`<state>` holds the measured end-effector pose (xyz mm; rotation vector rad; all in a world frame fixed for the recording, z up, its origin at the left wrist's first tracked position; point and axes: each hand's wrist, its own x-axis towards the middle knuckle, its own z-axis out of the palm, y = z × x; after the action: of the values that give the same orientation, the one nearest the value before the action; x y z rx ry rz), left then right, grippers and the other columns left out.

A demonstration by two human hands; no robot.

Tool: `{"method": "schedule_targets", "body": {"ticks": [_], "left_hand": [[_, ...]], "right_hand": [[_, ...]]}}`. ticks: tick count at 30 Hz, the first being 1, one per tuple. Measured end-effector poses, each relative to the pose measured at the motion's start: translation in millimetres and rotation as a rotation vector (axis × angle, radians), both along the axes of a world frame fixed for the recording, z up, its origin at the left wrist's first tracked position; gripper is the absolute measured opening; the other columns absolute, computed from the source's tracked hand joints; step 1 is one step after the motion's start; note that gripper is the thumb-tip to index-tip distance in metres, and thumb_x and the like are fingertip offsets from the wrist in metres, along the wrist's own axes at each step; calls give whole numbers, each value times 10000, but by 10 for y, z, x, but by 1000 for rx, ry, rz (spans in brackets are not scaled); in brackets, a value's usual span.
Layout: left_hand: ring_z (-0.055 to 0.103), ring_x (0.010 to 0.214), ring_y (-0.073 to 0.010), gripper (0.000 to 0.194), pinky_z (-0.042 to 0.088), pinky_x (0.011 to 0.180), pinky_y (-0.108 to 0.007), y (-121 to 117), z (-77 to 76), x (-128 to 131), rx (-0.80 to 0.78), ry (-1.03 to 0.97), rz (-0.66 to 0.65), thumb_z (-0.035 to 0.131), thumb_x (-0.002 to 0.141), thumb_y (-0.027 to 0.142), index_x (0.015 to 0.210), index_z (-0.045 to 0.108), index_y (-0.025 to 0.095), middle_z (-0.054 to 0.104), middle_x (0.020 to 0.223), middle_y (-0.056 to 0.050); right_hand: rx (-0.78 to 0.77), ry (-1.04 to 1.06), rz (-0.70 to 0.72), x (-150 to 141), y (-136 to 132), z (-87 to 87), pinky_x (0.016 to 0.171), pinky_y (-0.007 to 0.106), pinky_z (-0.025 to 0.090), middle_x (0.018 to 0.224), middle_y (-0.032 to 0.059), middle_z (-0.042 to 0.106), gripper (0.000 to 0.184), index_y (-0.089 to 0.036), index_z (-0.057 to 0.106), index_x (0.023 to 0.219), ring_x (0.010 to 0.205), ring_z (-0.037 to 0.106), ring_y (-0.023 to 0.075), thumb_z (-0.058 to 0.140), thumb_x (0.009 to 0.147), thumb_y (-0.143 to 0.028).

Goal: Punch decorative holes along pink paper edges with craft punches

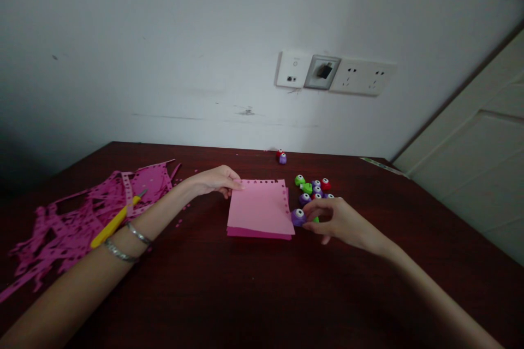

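Plainly, we had the pink sheets (260, 207) in a small stack above the dark red-brown surface (204, 294), with rows of cut holes along their far edge and part of their right edge. Our left hand (219, 179) held them by the far left corner, its grip clamped on the paper with the thumb on top. Our right hand (327, 218) was at their right side, its grip closed around a purple eyed piece (298, 217) just at the sheets' near right edge; whether that piece was fitted over the paper, we could not tell. Right of the sheets, partly behind the right hand, we had a cluster of eyed pieces (316, 191) in green, purple and red, and beyond the sheets' far edge a separate red and purple pair (283, 158). Well to the left of the sheets we had a tangle of pink strips (73, 223), a yellow-handled tool (117, 223) lying against it. Small pink bits (179, 223) lay scattered left of the sheets, and beyond them all rose a pale wall (164, 54) with sockets (360, 76).
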<state>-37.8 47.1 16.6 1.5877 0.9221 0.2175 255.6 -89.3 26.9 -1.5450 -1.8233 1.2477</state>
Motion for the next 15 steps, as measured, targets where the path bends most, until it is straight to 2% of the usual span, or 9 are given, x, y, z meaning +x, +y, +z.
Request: {"method": "schedule_targets", "body": {"ticks": [6, 15], "left_hand": [[512, 508, -75, 228, 393, 518, -234, -2, -5, 4, -16, -6, -4, 701, 642, 350, 698, 645, 136, 617, 609, -12], [528, 524, -77, 249, 414, 527, -226, -21, -17, 18, -34, -7, 15, 712, 629, 350, 682, 632, 120, 612, 617, -11]], "right_hand": [[-1, 2, 10, -11, 0, 2, 460, 221, 566, 812, 40, 616, 235, -143, 617, 891, 610, 570, 109, 649, 704, -282], [-17, -2, 12, -33, 15, -96, 459, 228, 561, 817, 44, 621, 255, -140, 615, 911, 584, 569, 104, 646, 710, -294]]}}
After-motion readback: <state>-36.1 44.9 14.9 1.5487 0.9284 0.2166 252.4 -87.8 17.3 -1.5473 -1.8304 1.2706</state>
